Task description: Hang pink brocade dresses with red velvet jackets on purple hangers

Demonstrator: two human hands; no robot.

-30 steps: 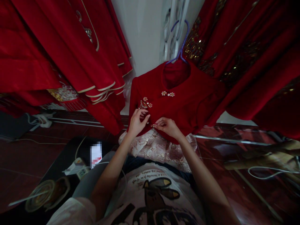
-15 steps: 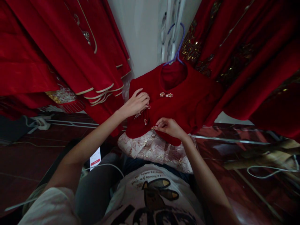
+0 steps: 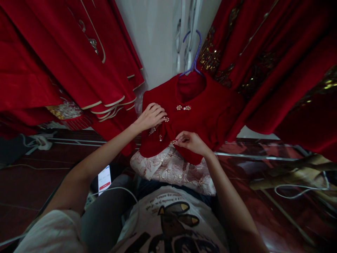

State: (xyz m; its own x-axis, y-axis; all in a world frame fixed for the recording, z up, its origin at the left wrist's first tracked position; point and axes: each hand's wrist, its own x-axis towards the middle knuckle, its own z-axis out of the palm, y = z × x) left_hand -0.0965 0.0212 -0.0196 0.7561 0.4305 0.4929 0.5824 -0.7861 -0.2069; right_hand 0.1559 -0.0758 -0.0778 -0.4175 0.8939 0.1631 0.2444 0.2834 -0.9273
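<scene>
We press our left hand (image 3: 152, 116) flat on the red jacket (image 3: 200, 116) hanging from its purple hanger (image 3: 193, 56) to steady it, while our right hand (image 3: 190, 141) pinches 1 beaded clasp (image 3: 173, 142) at the hem.

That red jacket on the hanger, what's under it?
Below the red jacket hangs a pale floral skirt; its top is covered.

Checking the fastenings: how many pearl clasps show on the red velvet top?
4: one below the collar, one under the left hand, a small one lower, one pinched by the right hand. Others may be hidden.
</scene>
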